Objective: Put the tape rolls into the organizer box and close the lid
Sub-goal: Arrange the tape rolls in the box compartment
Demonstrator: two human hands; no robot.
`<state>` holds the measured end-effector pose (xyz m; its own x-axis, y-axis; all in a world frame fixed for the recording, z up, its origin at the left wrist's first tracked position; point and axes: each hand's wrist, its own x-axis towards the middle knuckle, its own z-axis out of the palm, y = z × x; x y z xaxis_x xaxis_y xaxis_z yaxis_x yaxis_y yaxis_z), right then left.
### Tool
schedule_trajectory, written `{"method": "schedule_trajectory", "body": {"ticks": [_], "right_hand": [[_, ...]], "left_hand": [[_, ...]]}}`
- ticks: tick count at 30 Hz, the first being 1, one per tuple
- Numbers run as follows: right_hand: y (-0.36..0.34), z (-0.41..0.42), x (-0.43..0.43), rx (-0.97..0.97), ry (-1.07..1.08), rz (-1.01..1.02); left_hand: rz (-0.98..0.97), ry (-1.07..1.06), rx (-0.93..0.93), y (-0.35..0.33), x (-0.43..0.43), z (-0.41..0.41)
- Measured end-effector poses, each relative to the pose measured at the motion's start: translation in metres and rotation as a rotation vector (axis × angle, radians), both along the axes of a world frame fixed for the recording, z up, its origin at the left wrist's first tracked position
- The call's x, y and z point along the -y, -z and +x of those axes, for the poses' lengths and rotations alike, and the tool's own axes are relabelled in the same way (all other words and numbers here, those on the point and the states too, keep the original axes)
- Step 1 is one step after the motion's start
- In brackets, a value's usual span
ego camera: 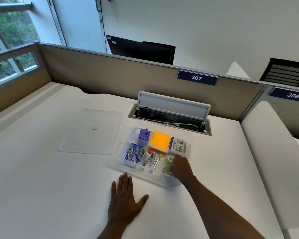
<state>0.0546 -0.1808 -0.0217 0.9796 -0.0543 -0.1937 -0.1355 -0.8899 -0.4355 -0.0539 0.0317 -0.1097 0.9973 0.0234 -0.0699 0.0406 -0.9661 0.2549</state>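
A clear plastic organizer box [126,149] stands open on the white desk. Its front right compartment holds clear tape rolls [167,161], stacked one behind the other. My right hand [180,167] reaches into that compartment, fingers curled down over the rolls and covering part of them; whether it grips one I cannot tell. The clear lid [91,131] lies flat on the desk to the left of the box. My left hand [124,199] rests palm down on the desk in front of the box, fingers spread.
Other compartments hold a purple sharpener [144,134], orange sticky notes [160,141], blue staple boxes [134,153] and staplers [153,161]. Behind the box, a cable hatch [171,116] stands open against the beige partition [102,71]. A small pink object [94,128] lies on the lid.
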Motion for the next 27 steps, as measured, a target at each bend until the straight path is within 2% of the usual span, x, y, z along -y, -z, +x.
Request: {"method": "schedule_trajectory", "body": {"ticks": [14, 17, 21, 27], "right_hand": [[0.005, 0.002, -0.001, -0.017, 0.038, 0.052], [0.003, 0.004, -0.005, 0.004, 0.201, 0.099], [0.002, 0.009, -0.008, 0.006, 0.48, 0.328], [0.007, 0.015, -0.004, -0.077, 0.597, 0.537]], "left_hand": [[-0.009, -0.004, 0.015, -0.001, 0.0, -0.002], [-0.014, -0.003, 0.007, -0.002, 0.0, -0.001], [-0.017, -0.002, 0.003, -0.002, 0.001, -0.001], [-0.019, -0.01, 0.005, -0.003, 0.0, -0.001]]}}
